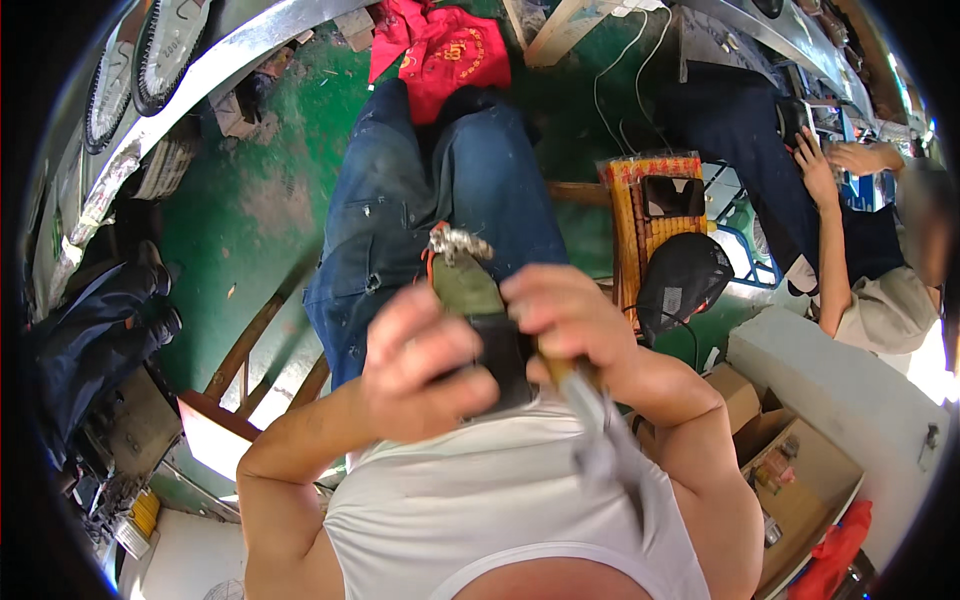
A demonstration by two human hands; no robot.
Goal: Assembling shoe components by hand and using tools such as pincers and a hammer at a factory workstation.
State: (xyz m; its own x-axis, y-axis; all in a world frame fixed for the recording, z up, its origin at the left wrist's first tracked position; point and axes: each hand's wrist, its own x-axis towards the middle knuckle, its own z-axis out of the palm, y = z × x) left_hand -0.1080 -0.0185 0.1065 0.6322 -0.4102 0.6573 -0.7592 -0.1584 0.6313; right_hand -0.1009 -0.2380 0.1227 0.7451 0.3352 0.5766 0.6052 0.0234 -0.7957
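Above my lap is an olive-green piece (466,288) with a rounded end, next to a black part (506,362). I cannot make out its exact kind. Silvery, crumpled material (459,243) lies at its far end, with a bit of orange beside it. My left hand (420,365) is at its left side, fingers bent and smeared by motion. On the other side, my right hand (570,318) is closed around a blurred grey metal tool (600,425) with a yellowish-brown handle. The tool's metal end points back toward my white shirt.
A red cloth bag (445,55) lies beyond my feet. At right are a beaded seat cover (627,235), a phone (673,196) and a black mesh cap (684,278). A cardboard box (815,490) stands lower right. Another person (825,210) sits at far right.
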